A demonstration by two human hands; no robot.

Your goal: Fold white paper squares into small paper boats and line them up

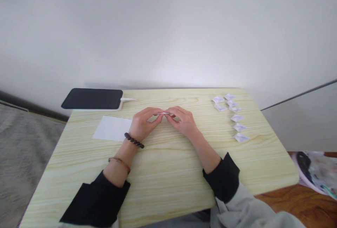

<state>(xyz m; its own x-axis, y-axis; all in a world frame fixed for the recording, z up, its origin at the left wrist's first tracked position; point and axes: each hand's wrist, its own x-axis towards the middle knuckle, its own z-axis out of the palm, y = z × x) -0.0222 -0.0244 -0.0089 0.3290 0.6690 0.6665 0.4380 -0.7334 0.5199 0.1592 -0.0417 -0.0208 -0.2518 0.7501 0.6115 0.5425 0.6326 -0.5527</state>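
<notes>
My left hand [143, 122] and my right hand [183, 119] meet at the middle of a light wooden table [168, 171]. Both pinch a small folded piece of white paper [164, 113] between their fingertips, just above the tabletop. Most of the paper is hidden by my fingers. A flat sheet of white paper [112, 128] lies just left of my left hand, partly under the wrist. My left wrist carries a dark bead bracelet and a thin brown band.
Several small folded white paper shapes [231, 115] lie in a loose row at the table's right rear. A black phone [92, 98] with a white cable plugged in lies at the left rear. A white wall stands behind the table.
</notes>
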